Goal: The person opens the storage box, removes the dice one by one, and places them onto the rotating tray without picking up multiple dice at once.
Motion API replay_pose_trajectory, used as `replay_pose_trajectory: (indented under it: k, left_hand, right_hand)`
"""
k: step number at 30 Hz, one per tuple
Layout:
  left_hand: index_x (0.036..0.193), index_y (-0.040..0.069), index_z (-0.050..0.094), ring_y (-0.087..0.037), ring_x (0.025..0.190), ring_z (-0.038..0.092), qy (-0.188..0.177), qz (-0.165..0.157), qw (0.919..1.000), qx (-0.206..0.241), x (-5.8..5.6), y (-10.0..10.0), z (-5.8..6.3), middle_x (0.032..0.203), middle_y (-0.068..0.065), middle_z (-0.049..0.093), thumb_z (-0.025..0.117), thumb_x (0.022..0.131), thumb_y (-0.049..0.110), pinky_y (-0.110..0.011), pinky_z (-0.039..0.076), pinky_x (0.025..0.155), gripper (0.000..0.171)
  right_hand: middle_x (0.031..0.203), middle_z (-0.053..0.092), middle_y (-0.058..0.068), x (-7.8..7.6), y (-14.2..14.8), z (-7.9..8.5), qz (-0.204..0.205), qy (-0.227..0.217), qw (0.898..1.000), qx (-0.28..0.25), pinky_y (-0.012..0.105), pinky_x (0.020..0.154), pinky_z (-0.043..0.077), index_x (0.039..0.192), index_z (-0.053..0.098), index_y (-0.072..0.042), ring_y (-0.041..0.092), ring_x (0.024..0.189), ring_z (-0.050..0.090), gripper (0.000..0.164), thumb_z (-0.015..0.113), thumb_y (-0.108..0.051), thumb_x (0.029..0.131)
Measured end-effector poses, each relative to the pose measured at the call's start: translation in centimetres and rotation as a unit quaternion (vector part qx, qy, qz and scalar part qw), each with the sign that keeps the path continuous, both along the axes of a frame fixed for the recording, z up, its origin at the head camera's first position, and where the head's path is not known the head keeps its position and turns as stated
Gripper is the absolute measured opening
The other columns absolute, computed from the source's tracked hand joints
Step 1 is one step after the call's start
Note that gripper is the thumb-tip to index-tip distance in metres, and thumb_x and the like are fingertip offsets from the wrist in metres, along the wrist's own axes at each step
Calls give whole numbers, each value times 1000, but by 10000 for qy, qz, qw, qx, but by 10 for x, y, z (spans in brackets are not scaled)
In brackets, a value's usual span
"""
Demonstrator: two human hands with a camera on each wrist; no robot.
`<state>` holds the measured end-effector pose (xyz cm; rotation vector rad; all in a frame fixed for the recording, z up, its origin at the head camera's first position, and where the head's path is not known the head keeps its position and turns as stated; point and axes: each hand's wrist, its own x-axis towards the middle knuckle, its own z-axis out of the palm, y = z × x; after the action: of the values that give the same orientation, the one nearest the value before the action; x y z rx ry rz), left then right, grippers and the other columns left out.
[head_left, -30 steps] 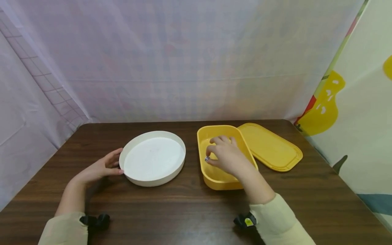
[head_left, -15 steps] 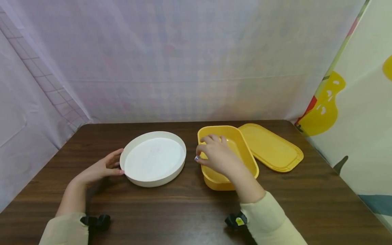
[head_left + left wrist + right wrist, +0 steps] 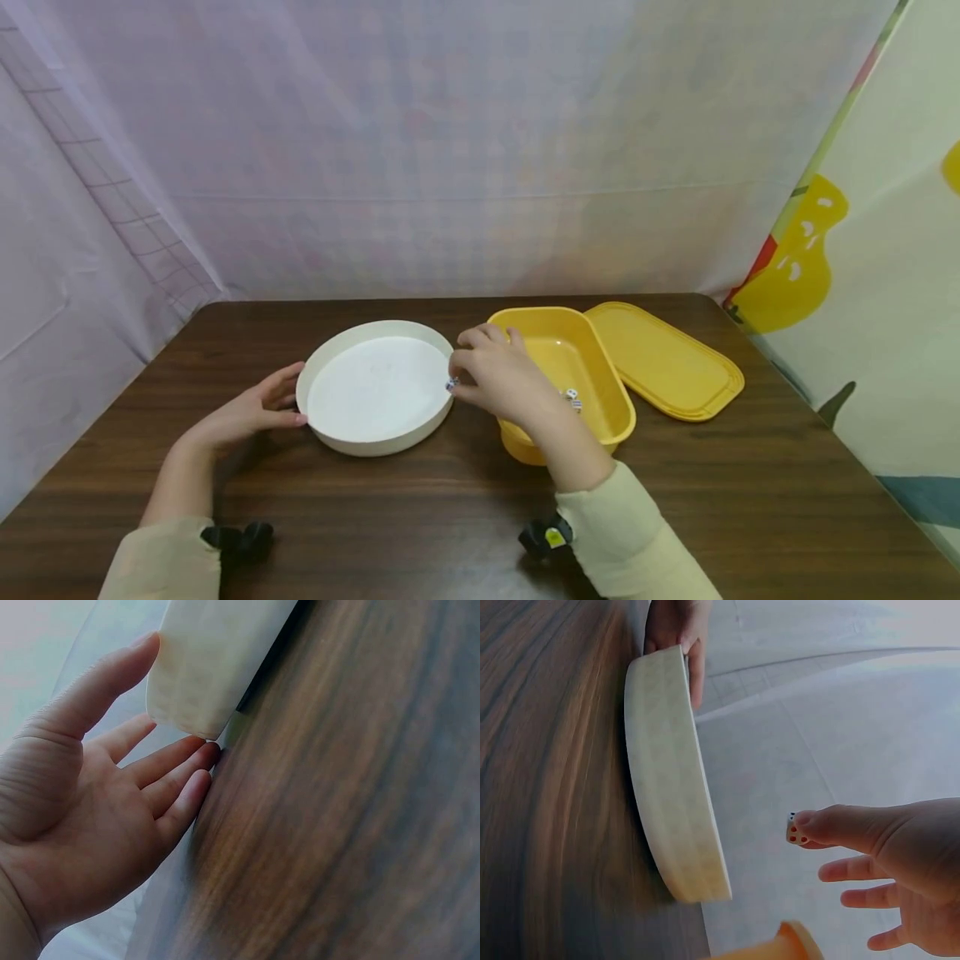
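Note:
My right hand (image 3: 498, 379) is over the table between the yellow box and the white round tray, at the tray's right rim in the head view. Its thumb and index finger pinch a small white die (image 3: 795, 829) with red pips showing; the other fingers are spread. The white tray (image 3: 377, 443) sits left of centre, its inside bare. My left hand (image 3: 112, 802) rests against the tray's left side, fingers fairly straight, thumb by the rim and fingertips at the lower wall. Several dice (image 3: 574, 402) lie in the yellow box (image 3: 617, 387), partly hidden behind my right forearm.
A yellow lid (image 3: 667, 362) lies flat behind and right of the box, close to it. The dark wooden table (image 3: 420, 525) ends at a pale hanging cloth (image 3: 450, 167) behind. Each wrist carries a black strap-on camera.
My right hand has moved left with the die, out of the yellow box to the tray's right rim, uncovering dice in the box. The left hand stays at the tray.

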<state>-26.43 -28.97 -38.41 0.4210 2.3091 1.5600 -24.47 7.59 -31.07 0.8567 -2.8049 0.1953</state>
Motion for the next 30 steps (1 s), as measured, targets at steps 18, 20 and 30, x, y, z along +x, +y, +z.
replay_pose_trajectory:
  k: [18, 20, 30]
  left_hand:
    - [153, 3, 6, -49, 136, 17, 20, -17, 10000, -27, 0, 0, -1, 153, -30, 12, 70, 87, 12, -64, 15, 103, 92]
    - [153, 3, 5, -49, 137, 16, 6, -12, 10000, -12, 0, -1, -1, 153, -30, 12, 70, 87, 12, -64, 15, 103, 92]
    - [153, 3, 5, -48, 136, 18, -6, -46, 10000, 13, -1, -1, -1, 152, -30, 14, 69, 88, 11, -61, 18, 104, 92]
  right_hand:
    - [127, 54, 6, -5, -35, -7, 170, -149, 9997, 129, 56, 101, 24, 93, 69, -24, 28, 122, 39, 13, 69, -37, 89]
    - [128, 54, 6, -6, -38, -8, 143, -177, 9996, 181, 56, 101, 24, 93, 69, -24, 28, 123, 39, 14, 69, -37, 89]
    - [129, 54, 7, -7, -42, -19, 149, -138, 9995, 234, 56, 102, 23, 95, 70, -24, 28, 126, 38, 13, 69, -36, 88]
